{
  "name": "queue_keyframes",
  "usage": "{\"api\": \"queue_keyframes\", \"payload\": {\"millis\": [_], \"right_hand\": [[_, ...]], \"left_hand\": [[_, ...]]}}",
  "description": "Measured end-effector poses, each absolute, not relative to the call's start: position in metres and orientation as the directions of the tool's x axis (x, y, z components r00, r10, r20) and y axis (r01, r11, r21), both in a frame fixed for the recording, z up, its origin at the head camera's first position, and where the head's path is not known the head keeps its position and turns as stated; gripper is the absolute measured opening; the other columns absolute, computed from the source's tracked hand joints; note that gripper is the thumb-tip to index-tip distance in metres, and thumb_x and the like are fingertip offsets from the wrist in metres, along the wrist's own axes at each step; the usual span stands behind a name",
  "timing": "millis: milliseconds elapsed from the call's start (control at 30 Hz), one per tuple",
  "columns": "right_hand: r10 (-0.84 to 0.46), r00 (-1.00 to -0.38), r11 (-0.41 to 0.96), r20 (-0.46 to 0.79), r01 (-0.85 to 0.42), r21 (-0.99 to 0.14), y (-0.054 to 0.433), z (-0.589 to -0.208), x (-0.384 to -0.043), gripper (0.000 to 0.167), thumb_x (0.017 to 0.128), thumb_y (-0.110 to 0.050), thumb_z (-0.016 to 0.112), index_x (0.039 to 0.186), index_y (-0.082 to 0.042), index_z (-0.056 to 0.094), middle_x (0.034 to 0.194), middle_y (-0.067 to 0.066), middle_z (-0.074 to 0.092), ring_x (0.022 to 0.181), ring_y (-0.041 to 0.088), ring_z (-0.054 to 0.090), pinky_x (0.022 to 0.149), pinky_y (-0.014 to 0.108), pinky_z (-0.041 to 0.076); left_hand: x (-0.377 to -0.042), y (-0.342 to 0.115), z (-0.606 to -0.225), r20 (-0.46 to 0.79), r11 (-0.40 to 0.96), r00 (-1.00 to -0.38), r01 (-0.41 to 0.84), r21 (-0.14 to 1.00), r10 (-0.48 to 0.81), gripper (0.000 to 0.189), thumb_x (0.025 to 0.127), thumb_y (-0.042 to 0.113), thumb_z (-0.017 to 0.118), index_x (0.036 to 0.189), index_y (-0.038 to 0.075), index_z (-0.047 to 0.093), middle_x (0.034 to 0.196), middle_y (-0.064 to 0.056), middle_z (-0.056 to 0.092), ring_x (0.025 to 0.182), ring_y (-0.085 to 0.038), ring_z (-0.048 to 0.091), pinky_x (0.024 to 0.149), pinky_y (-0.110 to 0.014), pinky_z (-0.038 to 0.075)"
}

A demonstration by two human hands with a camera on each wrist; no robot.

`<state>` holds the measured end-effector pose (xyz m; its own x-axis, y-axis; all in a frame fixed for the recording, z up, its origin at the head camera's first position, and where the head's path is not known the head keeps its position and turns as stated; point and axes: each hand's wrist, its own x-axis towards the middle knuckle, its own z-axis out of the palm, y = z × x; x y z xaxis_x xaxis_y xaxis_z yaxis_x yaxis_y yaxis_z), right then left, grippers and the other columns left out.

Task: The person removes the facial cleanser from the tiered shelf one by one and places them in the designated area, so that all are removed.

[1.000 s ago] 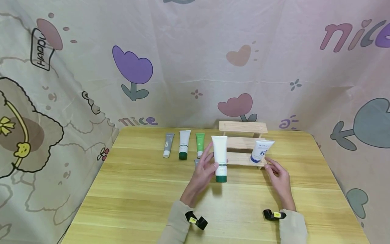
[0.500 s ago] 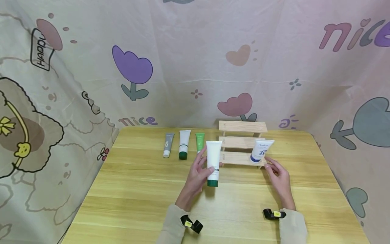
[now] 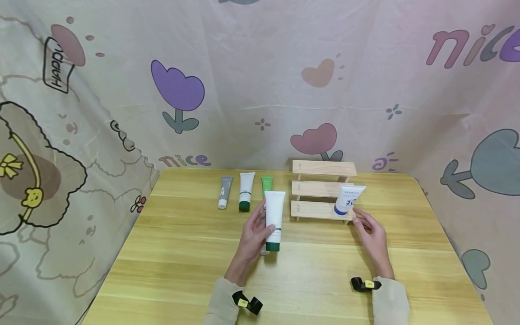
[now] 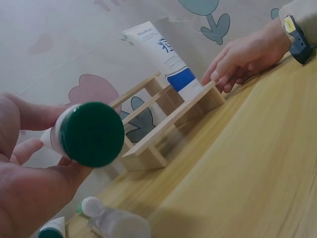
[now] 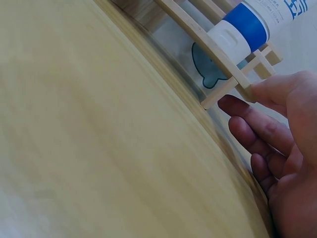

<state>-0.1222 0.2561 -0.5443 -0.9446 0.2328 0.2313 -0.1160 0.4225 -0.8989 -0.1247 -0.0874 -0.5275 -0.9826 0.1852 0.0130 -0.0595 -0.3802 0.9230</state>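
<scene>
My left hand grips a white squeeze tube with a green cap above the table, cap toward me. In the left wrist view the green cap hides most of that tube. My right hand holds the right end of a three-tier wooden display rack between thumb and finger. A white and blue squeeze tube stands on its blue-and-white cap at the right of the lowest tier, leaning right. Another tube lies under my left hand, mostly hidden; its translucent cap shows in the left wrist view.
A grey tube, a white tube with a green cap and a bright green tube lie in a row at the back of the wooden table. A printed cloth hangs behind.
My left hand has carried the white tube leftward and a little toward me, away from the rack. The right hand and the tube on the rack have stayed in place.
</scene>
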Motion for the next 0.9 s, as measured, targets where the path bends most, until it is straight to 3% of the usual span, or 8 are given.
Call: {"api": "queue_keyframes", "payload": {"millis": [200, 400, 633, 900], "right_hand": [[0.229, -0.942, 0.429, 0.245, -0.128, -0.894, 0.257, -0.545, -0.123, 0.031, 0.101, -0.003, 0.062, 0.131, 0.005, 0.065, 0.115, 0.027, 0.071, 0.096, -0.006, 0.065, 0.082, 0.007, 0.048], [0.221, -0.947, 0.427, 0.235, -0.123, -0.896, 0.257, -0.546, -0.124, 0.032, 0.102, -0.005, 0.062, 0.132, 0.005, 0.065, 0.118, 0.026, 0.071, 0.096, -0.007, 0.065, 0.082, 0.007, 0.048], [0.218, -0.948, 0.425, 0.232, -0.122, -0.897, 0.260, -0.553, -0.126, 0.032, 0.102, -0.006, 0.062, 0.132, 0.005, 0.064, 0.119, 0.026, 0.070, 0.096, -0.009, 0.064, 0.082, 0.007, 0.048], [0.227, -0.947, 0.430, 0.225, -0.110, -0.896, 0.257, -0.548, -0.123, 0.032, 0.103, -0.008, 0.061, 0.133, 0.003, 0.065, 0.118, 0.025, 0.071, 0.096, -0.006, 0.064, 0.082, 0.007, 0.048]], "left_hand": [[-0.122, -0.098, -0.531, 0.018, -0.368, -0.988, -0.040, 0.929, 0.152, 0.085, 0.090, -0.015, 0.058, 0.163, 0.018, 0.029, 0.143, -0.024, 0.044, 0.129, -0.032, 0.051, 0.105, -0.034, 0.050], [-0.119, -0.108, -0.537, -0.007, -0.376, -0.993, -0.050, 0.925, 0.114, 0.086, 0.089, -0.019, 0.055, 0.163, 0.014, 0.026, 0.143, -0.026, 0.043, 0.127, -0.029, 0.052, 0.104, -0.032, 0.050], [-0.115, -0.120, -0.535, -0.084, -0.366, -0.994, -0.105, 0.925, 0.072, 0.088, 0.089, -0.021, 0.053, 0.162, 0.023, 0.031, 0.147, -0.025, 0.041, 0.131, -0.033, 0.049, 0.104, -0.035, 0.050], [-0.112, -0.133, -0.540, -0.120, -0.344, -0.992, -0.123, 0.931, 0.030, 0.088, 0.088, -0.022, 0.054, 0.162, 0.021, 0.032, 0.145, -0.026, 0.044, 0.133, -0.033, 0.048, 0.104, -0.030, 0.049]]}}
